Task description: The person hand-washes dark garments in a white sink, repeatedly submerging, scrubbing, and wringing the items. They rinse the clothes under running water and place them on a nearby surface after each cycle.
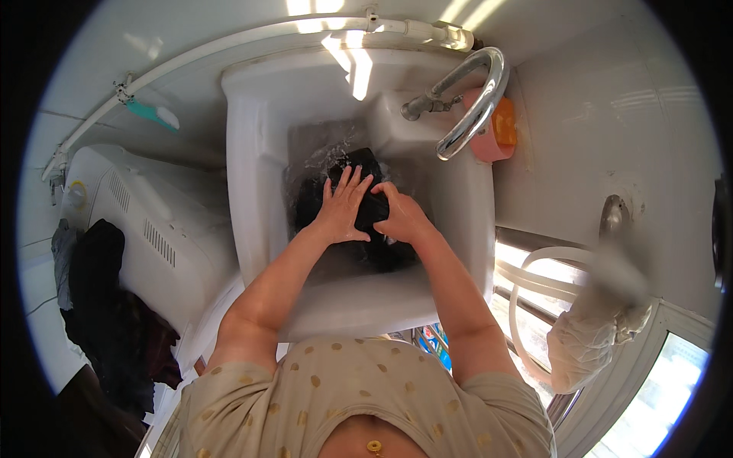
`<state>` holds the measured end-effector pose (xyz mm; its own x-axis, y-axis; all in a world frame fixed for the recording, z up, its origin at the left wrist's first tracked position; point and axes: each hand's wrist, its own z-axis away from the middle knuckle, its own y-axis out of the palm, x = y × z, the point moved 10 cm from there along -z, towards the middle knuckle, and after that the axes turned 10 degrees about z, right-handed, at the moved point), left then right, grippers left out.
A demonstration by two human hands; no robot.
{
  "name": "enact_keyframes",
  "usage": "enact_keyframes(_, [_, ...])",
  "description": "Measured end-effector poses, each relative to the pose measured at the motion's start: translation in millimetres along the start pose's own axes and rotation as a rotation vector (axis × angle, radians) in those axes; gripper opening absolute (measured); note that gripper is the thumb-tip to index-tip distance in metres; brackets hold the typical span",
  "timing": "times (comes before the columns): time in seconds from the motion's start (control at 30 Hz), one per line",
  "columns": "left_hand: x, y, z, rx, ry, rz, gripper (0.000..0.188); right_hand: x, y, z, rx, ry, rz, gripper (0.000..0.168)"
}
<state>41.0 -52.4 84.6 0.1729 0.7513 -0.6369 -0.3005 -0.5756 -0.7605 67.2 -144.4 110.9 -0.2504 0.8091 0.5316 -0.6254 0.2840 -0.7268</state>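
Note:
A dark cloth garment (369,214) lies partly under water in a deep white ceramic sink (361,297). My left hand (343,209) rests on the cloth with its palm down and fingers spread. Beside it on the right, my right hand (401,214) is curled round a fold of the same cloth. Water (335,151) splashes just beyond the cloth. A curved chrome faucet (495,86) arches over the sink's back right corner, its spout away from my hands.
A pink holder (487,151) with an orange item (505,121) hangs right of the faucet. Left stands a white plastic appliance (189,229) with dark clothes (103,320) over it. A teal brush (152,114) hangs from the white wall pipe (229,43). At right hangs a plastic bag (581,338).

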Motion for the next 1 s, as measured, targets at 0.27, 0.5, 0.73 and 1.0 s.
enact_keyframes(0.27, [-51.1,-51.5,31.6,-0.158,0.355,0.467,0.037,64.0,-43.9,95.9,-0.282,-0.177,0.020,0.086])
enact_keyframes(0.5, [-118.0,-134.1,46.3,-0.204,0.147,0.732,0.045,-26.0,9.5,103.8,-0.442,-0.018,-0.085,0.125])
enact_keyframes(0.73, [-133.9,-221.2,79.8,-0.505,0.361,1.423,0.038,-7.4,-24.4,83.2,-0.265,-0.173,-1.128,0.048])
enact_keyframes(1.0, [-23.0,-186.4,102.8,-0.681,0.143,1.892,0.047,22.4,-86.1,105.1,-0.367,-0.243,-1.183,0.044])
